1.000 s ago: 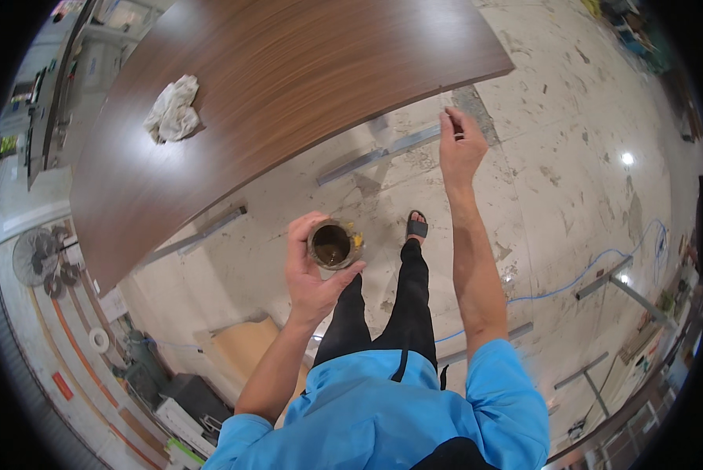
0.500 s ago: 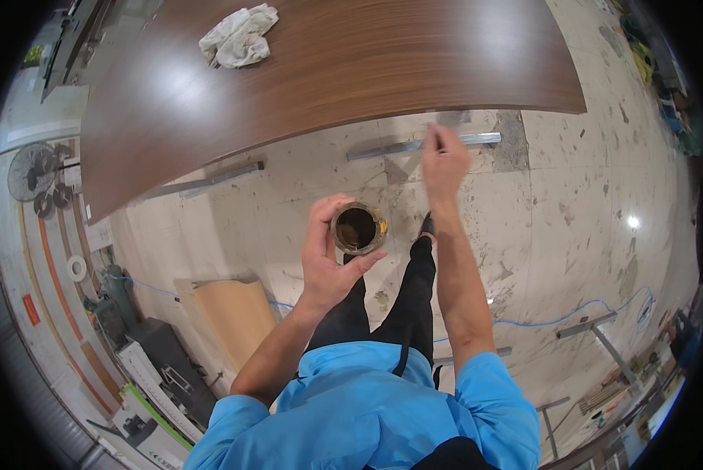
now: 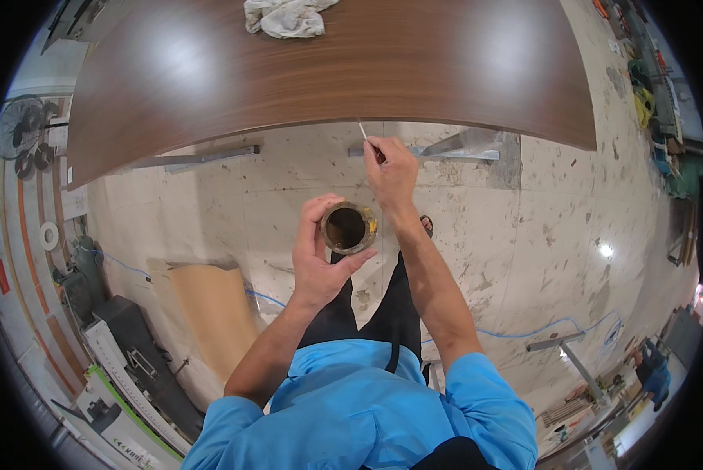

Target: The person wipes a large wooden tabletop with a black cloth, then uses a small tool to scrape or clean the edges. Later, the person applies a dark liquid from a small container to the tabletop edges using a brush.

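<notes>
My left hand (image 3: 317,254) is wrapped round a small open jar (image 3: 370,229) with a stained rim and a yellow patch on its side. Dark liquid (image 3: 345,225) shows inside. Ahead and to the right, my right hand (image 3: 391,168) pinches a thin stick with a pale end (image 3: 362,129); its lower part is hidden in my fingers. The pale end reaches the near edge of a large brown wood-grain panel (image 3: 328,86); I cannot tell whether it touches. A crumpled white cloth (image 3: 289,17) lies on the panel.
Metal bars (image 3: 210,157) show below the panel. Brown sheet material (image 3: 210,313) lies at my left, near a black case (image 3: 148,364). A blue hose (image 3: 524,335) crosses the stained tile floor. A fan (image 3: 23,125) stands far left, a metal stand (image 3: 575,356) to the right.
My right hand has moved left toward the jar side, and the thin stick now shows clearly. The left hand still grips the jar. The whole view has shifted slightly.
</notes>
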Demonstrator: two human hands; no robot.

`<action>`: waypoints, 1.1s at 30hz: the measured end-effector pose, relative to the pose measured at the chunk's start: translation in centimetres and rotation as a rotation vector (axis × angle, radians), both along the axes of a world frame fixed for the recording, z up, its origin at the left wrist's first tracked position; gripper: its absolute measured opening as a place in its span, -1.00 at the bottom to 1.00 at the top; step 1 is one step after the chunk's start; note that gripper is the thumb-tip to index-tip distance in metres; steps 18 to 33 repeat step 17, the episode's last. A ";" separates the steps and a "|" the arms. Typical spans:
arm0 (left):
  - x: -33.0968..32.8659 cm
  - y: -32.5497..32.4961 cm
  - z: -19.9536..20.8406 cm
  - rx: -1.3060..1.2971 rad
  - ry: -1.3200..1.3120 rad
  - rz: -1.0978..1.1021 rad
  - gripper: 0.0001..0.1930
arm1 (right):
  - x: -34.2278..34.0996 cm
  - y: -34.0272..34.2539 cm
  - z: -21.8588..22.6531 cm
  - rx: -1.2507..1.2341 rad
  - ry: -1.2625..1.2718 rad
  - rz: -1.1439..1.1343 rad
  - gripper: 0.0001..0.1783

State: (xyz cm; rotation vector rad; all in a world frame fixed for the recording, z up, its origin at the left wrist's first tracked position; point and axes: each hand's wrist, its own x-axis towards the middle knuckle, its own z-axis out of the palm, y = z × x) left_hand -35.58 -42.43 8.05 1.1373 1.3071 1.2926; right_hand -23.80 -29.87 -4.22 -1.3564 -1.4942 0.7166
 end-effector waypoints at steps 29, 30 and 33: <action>-11.2 -3.1 -1.1 0.100 0.103 0.223 -0.21 | -13.0 20.2 9.2 0.089 -0.546 0.216 -0.87; -11.2 -3.1 -1.1 0.100 0.103 0.223 -0.21 | -13.0 20.2 9.2 0.089 -0.546 0.216 -0.87; -11.2 -3.1 -1.1 0.100 0.103 0.223 -0.21 | -13.0 20.2 9.2 0.089 -0.546 0.216 -0.87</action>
